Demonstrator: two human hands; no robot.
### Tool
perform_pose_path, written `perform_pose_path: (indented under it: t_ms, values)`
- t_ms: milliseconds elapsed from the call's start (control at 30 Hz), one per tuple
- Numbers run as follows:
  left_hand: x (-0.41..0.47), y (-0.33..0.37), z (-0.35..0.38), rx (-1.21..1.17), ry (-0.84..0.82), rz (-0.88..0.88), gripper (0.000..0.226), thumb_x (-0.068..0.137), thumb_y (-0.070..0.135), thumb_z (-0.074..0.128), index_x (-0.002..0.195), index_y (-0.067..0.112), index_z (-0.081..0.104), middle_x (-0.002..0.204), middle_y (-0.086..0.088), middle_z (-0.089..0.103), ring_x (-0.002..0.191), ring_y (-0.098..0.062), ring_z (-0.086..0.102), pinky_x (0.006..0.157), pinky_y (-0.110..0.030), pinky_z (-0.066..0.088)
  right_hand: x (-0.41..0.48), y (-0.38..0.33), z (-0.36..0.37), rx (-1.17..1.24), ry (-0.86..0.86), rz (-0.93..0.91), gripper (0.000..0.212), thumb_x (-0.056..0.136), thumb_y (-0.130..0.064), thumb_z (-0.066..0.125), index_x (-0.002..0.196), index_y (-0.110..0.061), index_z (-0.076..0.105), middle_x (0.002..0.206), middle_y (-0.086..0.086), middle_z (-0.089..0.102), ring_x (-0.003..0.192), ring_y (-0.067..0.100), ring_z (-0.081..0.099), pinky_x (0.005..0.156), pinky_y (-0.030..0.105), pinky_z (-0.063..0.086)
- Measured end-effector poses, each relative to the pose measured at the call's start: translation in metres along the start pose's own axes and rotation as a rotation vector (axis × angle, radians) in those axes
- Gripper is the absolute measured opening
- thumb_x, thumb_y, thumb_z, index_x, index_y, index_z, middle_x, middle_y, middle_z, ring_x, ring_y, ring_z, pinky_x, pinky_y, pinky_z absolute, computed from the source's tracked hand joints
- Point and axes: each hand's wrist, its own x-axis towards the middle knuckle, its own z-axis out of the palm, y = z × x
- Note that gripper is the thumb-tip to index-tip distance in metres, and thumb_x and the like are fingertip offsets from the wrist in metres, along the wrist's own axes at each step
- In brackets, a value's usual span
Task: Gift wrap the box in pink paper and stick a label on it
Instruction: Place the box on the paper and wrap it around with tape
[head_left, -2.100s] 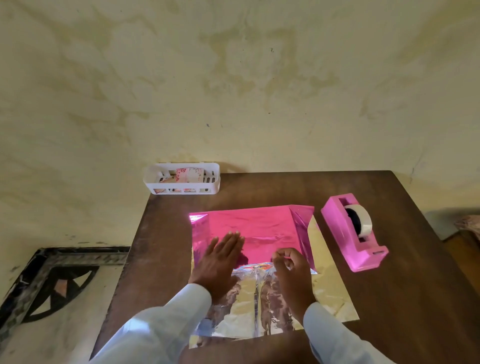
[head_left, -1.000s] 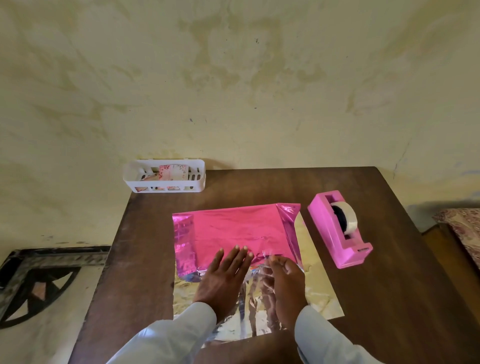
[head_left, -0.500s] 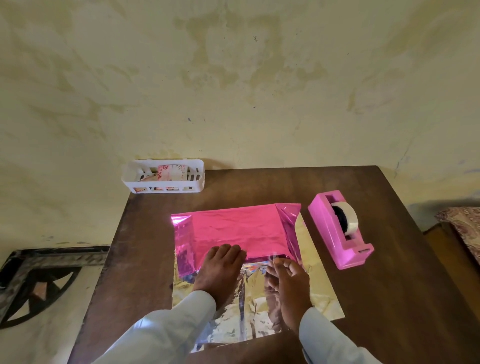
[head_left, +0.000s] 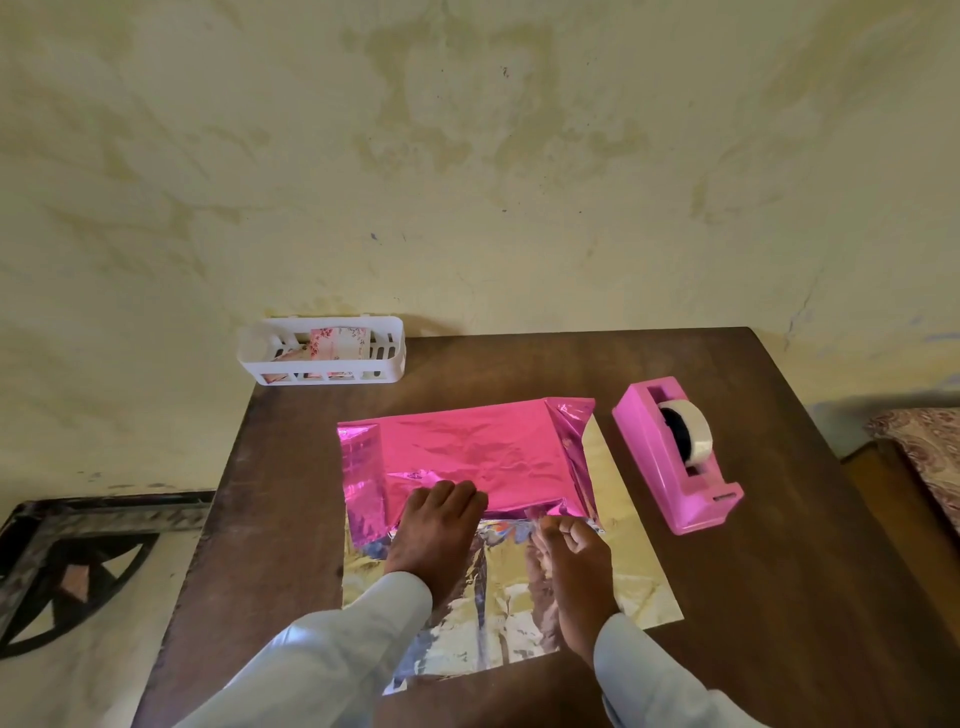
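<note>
A shiny pink sheet of wrapping paper (head_left: 478, 452) is folded over the box, which is almost wholly hidden under it; only a sliver of printed box edge shows at the near side. The paper's silver underside (head_left: 623, 571) lies spread toward me. My left hand (head_left: 434, 525) presses on the near edge of the pink fold, its fingers bent over it. My right hand (head_left: 571, 556) pinches something small and clear at the pink edge, likely a piece of tape.
A pink tape dispenser (head_left: 680, 457) with a white roll stands to the right of the paper. At the table's (head_left: 805, 597) back left corner sits a white basket (head_left: 322, 353) holding printed cards. A wall rises behind; floor lies to the left.
My left hand slid back from flat on top of the pink paper to its near edge. The right hand stayed at the edge. The view shifted slightly.
</note>
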Motion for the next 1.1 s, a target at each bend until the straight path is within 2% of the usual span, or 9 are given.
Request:
perform_pose_path:
  t_ms: [133, 267, 433, 567, 700, 800, 900, 967, 1100]
  values:
    - [-0.001, 0.001, 0.000, 0.021, -0.025, 0.002, 0.063, 0.051, 0.011, 0.082, 0.111, 0.016, 0.065, 0.104, -0.006, 0.065, 0.087, -0.029, 0.058, 0.070, -0.041, 0.050, 0.003, 0.000, 0.003, 0.102, 0.006, 0.024, 0.011, 0.095, -0.026, 0.066, 0.099, -0.017, 0.068, 0.115, 0.006, 0.070, 0.109, 0.022, 0.066, 0.089, 0.030, 0.053]
    - [-0.003, 0.005, -0.001, 0.040, -0.068, 0.032, 0.072, 0.058, 0.017, 0.079, 0.127, 0.022, 0.057, 0.106, -0.005, 0.061, 0.088, -0.030, 0.055, 0.073, -0.042, 0.046, 0.002, -0.004, 0.006, 0.167, 0.027, 0.026, 0.012, 0.095, -0.023, 0.066, 0.097, -0.011, 0.068, 0.099, 0.006, 0.074, 0.099, 0.022, 0.070, 0.090, 0.035, 0.055]
    - [-0.009, 0.009, 0.000, 0.108, -0.152, 0.072, 0.078, 0.061, 0.020, 0.079, 0.135, 0.028, 0.055, 0.125, -0.008, 0.059, 0.102, -0.032, 0.053, 0.082, -0.044, 0.038, 0.007, 0.000, 0.006, 0.136, 0.052, 0.033, 0.008, 0.095, -0.021, 0.065, 0.096, -0.013, 0.068, 0.096, 0.006, 0.074, 0.097, 0.025, 0.071, 0.094, 0.045, 0.055]
    - [-0.009, 0.011, -0.001, 0.138, -0.215, 0.078, 0.082, 0.058, 0.021, 0.082, 0.135, 0.030, 0.054, 0.126, -0.009, 0.059, 0.101, -0.032, 0.053, 0.079, -0.044, 0.046, 0.006, -0.004, 0.006, 0.125, 0.066, 0.035, 0.010, 0.096, -0.022, 0.064, 0.094, -0.013, 0.067, 0.095, 0.008, 0.073, 0.094, 0.027, 0.070, 0.082, 0.035, 0.057]
    - [-0.008, 0.011, -0.001, 0.169, -0.260, 0.079, 0.081, 0.058, 0.023, 0.082, 0.134, 0.031, 0.055, 0.126, -0.010, 0.060, 0.101, -0.033, 0.056, 0.078, -0.045, 0.048, 0.003, -0.009, 0.008, 0.093, 0.063, 0.022, 0.014, 0.098, -0.027, 0.061, 0.097, -0.014, 0.066, 0.094, 0.008, 0.073, 0.081, 0.020, 0.066, 0.082, 0.047, 0.057]
    - [-0.008, 0.011, -0.001, 0.176, -0.277, 0.080, 0.081, 0.059, 0.025, 0.083, 0.135, 0.030, 0.054, 0.128, -0.011, 0.059, 0.102, -0.035, 0.058, 0.078, -0.047, 0.049, 0.006, -0.008, 0.010, 0.082, 0.076, 0.023, 0.015, 0.098, -0.029, 0.061, 0.102, -0.016, 0.065, 0.103, 0.004, 0.072, 0.096, 0.019, 0.067, 0.074, 0.030, 0.056]
    - [-0.008, 0.013, -0.002, 0.190, -0.286, 0.079, 0.081, 0.059, 0.024, 0.082, 0.135, 0.030, 0.055, 0.128, -0.011, 0.058, 0.103, -0.035, 0.057, 0.078, -0.047, 0.049, 0.008, -0.006, 0.013, 0.049, 0.078, 0.029, 0.024, 0.097, -0.033, 0.061, 0.111, -0.014, 0.066, 0.114, 0.006, 0.070, 0.108, 0.024, 0.065, 0.091, 0.037, 0.055]
    - [-0.007, 0.013, -0.002, 0.206, -0.292, 0.084, 0.080, 0.060, 0.024, 0.081, 0.135, 0.030, 0.055, 0.129, -0.012, 0.057, 0.104, -0.035, 0.056, 0.078, -0.048, 0.049, 0.009, -0.005, 0.015, 0.041, 0.080, 0.039, 0.030, 0.097, -0.034, 0.060, 0.118, -0.012, 0.064, 0.121, 0.006, 0.068, 0.112, 0.024, 0.063, 0.094, 0.036, 0.053]
    - [-0.008, 0.012, -0.002, 0.229, -0.301, 0.085, 0.078, 0.061, 0.024, 0.081, 0.134, 0.030, 0.057, 0.130, -0.013, 0.057, 0.105, -0.037, 0.057, 0.078, -0.050, 0.051, 0.008, -0.006, 0.016, 0.088, 0.082, 0.075, 0.028, 0.098, -0.028, 0.060, 0.120, -0.010, 0.063, 0.118, 0.008, 0.067, 0.108, 0.024, 0.064, 0.070, 0.020, 0.049]
